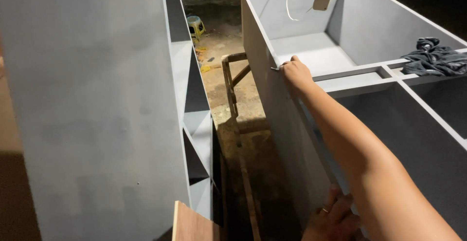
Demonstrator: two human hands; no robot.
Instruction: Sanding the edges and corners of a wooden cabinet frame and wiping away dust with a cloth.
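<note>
My right hand [296, 75] reaches out to the top edge of the side panel of a grey cabinet [272, 119] lying open side up. Its fingers are closed on a small bent metal tool [275, 68] pressed against the panel's outer face. Low in the view, my left hand [335, 217], with a ring on one finger, lies flat with spread fingers against the same side panel, partly hidden under my right forearm.
A second tall grey cabinet [97, 114] with shelves stands to the left. A wooden frame [232, 90] sits in the narrow gap between them. A dark cloth [434, 56] lies on the cabinet's divider. A small stool [195, 26] stands far back, and a wooden board [192, 224] is at the bottom.
</note>
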